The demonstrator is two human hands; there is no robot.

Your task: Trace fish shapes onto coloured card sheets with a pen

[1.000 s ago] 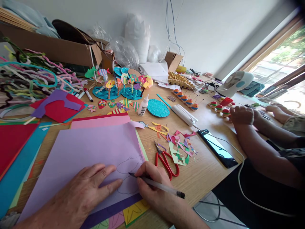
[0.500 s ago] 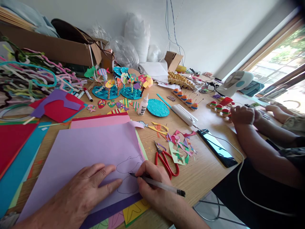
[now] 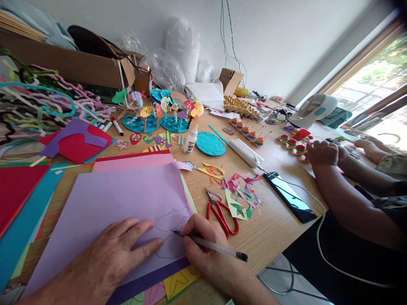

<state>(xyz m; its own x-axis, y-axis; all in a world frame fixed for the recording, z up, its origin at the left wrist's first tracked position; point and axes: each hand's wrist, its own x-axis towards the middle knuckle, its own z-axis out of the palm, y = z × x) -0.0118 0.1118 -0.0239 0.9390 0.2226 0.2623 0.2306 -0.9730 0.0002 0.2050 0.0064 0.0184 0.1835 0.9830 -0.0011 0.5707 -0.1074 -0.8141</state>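
Note:
A large sheet of lilac paper (image 3: pixel 124 195) lies before me on a stack of coloured sheets. My left hand (image 3: pixel 117 245) rests flat on it with the fingers apart. In my right hand (image 3: pixel 206 243) is a pen (image 3: pixel 219 248) with a clear barrel and black end cap, its tip touching the paper. Two rounded fish-like outlines (image 3: pixel 171 221) are drawn in dark line near the sheet's right edge, partly hidden by the right hand. Red-handled scissors (image 3: pixel 222 214) lie just beyond that hand.
Coloured paper scraps (image 3: pixel 243 192), a glue bottle (image 3: pixel 191 140), a blue disc (image 3: pixel 210 143) and a phone (image 3: pixel 290 197) lie on the table. Finished fish crafts (image 3: pixel 174 114) stand behind. At right, another person's hands (image 3: pixel 322 153) are by small red-green pieces (image 3: pixel 291 143).
Almost nothing differs. Both hands and the pen stay in the same place on the lilac paper.

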